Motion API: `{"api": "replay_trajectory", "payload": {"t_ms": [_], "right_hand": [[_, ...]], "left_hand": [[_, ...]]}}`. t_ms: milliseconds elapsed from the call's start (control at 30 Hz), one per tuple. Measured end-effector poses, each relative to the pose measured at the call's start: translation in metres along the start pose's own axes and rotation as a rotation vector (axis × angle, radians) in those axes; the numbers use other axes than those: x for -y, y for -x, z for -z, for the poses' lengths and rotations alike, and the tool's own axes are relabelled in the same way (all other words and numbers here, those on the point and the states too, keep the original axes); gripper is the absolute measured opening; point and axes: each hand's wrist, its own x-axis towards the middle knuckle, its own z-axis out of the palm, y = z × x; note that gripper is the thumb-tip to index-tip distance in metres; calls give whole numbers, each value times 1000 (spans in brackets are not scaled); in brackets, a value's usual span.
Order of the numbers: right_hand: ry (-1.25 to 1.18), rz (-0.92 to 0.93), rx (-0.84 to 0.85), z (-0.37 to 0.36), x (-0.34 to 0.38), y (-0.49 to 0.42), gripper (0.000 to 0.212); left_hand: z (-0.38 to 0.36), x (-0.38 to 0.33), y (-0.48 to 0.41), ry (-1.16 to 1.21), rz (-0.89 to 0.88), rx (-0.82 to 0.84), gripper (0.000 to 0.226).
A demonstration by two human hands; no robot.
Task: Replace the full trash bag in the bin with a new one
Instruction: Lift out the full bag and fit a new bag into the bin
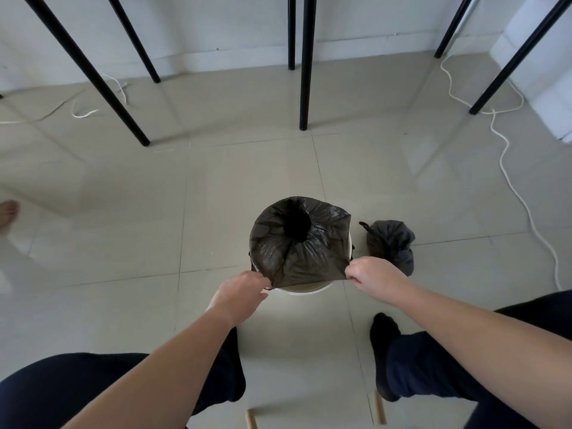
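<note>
A thin dark trash bag (pixel 297 252) is spread over the top of a white bin (pixel 305 291), of which only the near rim shows. The bag sags into a dark hollow near its far side. My left hand (pixel 240 294) pinches the bag's near left corner. Its near right corner is pinched by my right hand (pixel 373 278), and the edge between them is pulled taut. A tied, full dark trash bag (pixel 393 246) sits on the floor just right of the bin.
Black table legs (pixel 305 66) stand on the tiled floor beyond the bin. White cables (pixel 512 184) trail along the floor at right and far left. A bare foot (pixel 7 212) of another person shows at the left edge. My legs flank a wooden stool's legs (pixel 379 410).
</note>
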Motion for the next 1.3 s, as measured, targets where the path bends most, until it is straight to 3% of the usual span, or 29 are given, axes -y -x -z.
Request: {"api": "replay_trajectory", "payload": {"t_ms": [233,333,567,633,767,833,900,967,1033,1100,1167,1300], "right_hand": [[147,17,27,-25,4,7,20],[180,67,22,-35,7,8,37],[249,19,73,-53,11,4,58],[276,-36,186,-48,18,-1,60],[343,-285,473,-15,33,-12,40],[324,-359,426,5,37,-16,37],[279,-355,259,19,39,-18,31],[212,-269,0,24,42,-17,22],[127,-120,-163,13,43,-15,27],[72,34,-166,-7,44,-11,36],[63,109,-171,-26,44,-8,45],[14,86,-170,-46,38,-15,45]], "left_hand": [[-15,-8,8,-121,-11,168,64],[-22,-6,6,-157,-1,223,75],[-32,-9,-3,-226,0,300,82],[-33,-9,-7,-235,12,360,84],[-14,-2,-21,-142,157,478,76],[5,4,-26,-124,246,465,57],[20,7,-26,-76,323,344,39],[29,3,-20,50,338,134,38],[32,-7,-12,125,236,-65,46],[25,-21,-8,92,66,-93,53],[11,-36,-7,69,-44,-14,56],[-12,-52,-11,-68,-103,-25,42]]}}
